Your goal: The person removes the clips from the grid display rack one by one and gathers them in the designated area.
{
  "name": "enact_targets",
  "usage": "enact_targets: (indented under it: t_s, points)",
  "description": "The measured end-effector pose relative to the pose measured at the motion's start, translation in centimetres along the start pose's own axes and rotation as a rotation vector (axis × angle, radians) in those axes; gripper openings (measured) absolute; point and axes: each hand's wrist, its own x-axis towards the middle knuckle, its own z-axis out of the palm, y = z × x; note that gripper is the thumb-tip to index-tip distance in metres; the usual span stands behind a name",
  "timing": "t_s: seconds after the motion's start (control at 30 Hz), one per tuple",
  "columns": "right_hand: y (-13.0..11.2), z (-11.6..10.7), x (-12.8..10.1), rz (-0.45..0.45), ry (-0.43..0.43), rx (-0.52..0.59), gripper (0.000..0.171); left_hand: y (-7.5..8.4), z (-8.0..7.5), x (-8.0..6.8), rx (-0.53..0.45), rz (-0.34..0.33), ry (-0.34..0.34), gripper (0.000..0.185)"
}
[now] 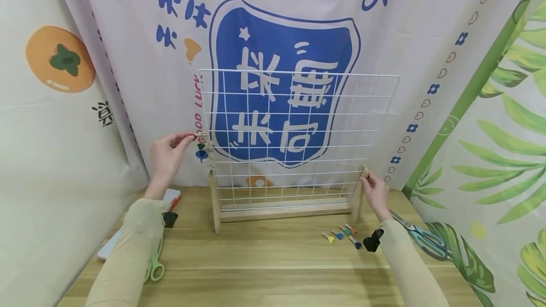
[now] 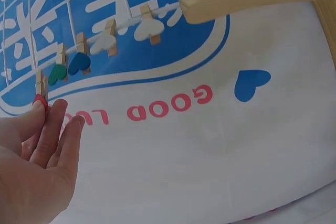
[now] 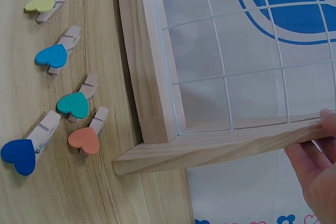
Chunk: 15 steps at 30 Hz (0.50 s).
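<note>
A white wire grid [image 1: 298, 73] stands upright in a wooden stand [image 1: 286, 213]. My left hand [image 1: 167, 156] pinches a small clothespin with a red heart [image 2: 40, 99] at the grid's left edge; its wooden tip meets the edge wire. Along that same edge hang clothespins with a green heart [image 2: 58, 73], a blue heart [image 2: 79, 63] and two white hearts [image 2: 149, 29]. On the other side, my right hand [image 1: 376, 193] grips the upper end of the stand's right post [image 3: 231, 153], thumb on one side and fingers on the other.
Several loose heart clothespins, including yellow [image 3: 39, 4], teal [image 3: 73, 105] and orange [image 3: 84, 140], lie by the stand's right foot. Green scissors [image 1: 157, 270] and a white flat object [image 1: 109, 246] are near my left forearm. Blue-handled scissors [image 1: 428, 243] lie right of my right forearm.
</note>
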Motion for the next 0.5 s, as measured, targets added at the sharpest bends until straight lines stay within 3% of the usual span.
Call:
enact_targets:
  t_s: [0.23,0.5]
  points:
    - [0.0,-0.1,0.0,0.000,0.007,0.003,0.040,-0.9,-1.1,-1.2,0.003,-0.067,0.019,0.034]
    - [0.0,0.0,0.1,-0.009,0.011,-0.014,0.040,-2.5,-2.1,-4.5,0.010,-0.121,-0.009,0.035]
